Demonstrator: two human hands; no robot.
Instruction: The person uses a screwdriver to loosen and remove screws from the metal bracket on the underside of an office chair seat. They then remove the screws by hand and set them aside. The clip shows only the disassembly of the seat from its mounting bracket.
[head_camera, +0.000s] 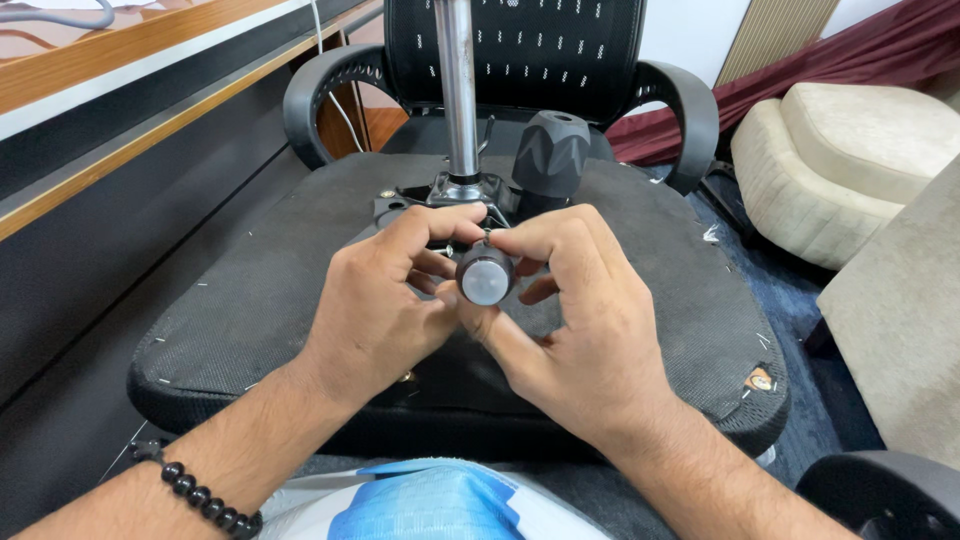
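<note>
An upturned office chair seat (250, 300) lies in front of me, its black fabric underside facing up. A chrome gas-lift column (459, 90) rises from the metal mechanism (420, 205) at its centre. Both my hands meet over that mechanism. My left hand (385, 300) and my right hand (575, 320) pinch a small round grey knob (486, 277) between their fingertips, its flat end facing me. A larger faceted black knob (550, 152) stands just behind my right fingers. I wear a black bead bracelet (200, 495) on my left wrist.
The chair's mesh back (520, 50) and two armrests (320, 90) lie beyond the seat. A wooden-edged desk (120, 110) runs along the left. Beige cushions (850, 170) and a maroon cloth (860, 50) sit at the right on blue carpet. A blue-and-white cloth (430, 505) lies near my lap.
</note>
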